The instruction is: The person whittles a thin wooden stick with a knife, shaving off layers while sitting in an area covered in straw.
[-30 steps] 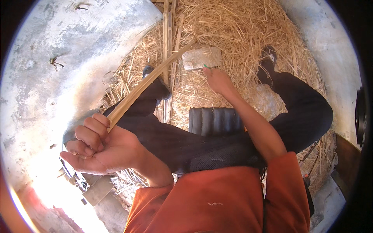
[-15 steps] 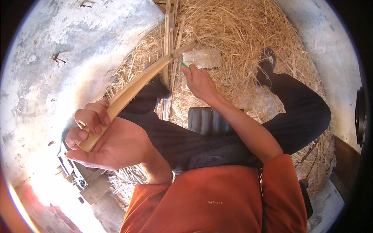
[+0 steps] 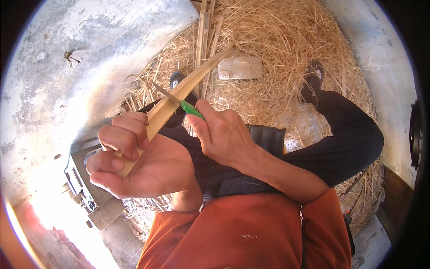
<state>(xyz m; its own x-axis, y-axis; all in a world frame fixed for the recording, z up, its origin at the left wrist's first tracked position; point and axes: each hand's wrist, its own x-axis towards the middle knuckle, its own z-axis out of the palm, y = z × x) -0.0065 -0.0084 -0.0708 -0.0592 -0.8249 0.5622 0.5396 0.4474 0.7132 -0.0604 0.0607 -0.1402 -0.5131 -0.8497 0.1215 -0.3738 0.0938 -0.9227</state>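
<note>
Your left hand [image 3: 139,157] curls its fingers around the near-left end of a pale strip [image 3: 163,114] slanting far right; your right hand [image 3: 226,134] grips a green-handled knife [image 3: 191,109], blade [image 3: 165,92] across the strip.

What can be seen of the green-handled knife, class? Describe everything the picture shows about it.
The knife has a bright green handle, smooth and perhaps plastic, and a narrow, dull greyish blade that looks like metal. It slants, its tip toward the upper left and its handle toward the lower right. The right hand grips the handle, covering its rear end. The blade crosses over a long, pale, wood-like strip and seems to touch it, with the tip projecting past its far edge.
</note>
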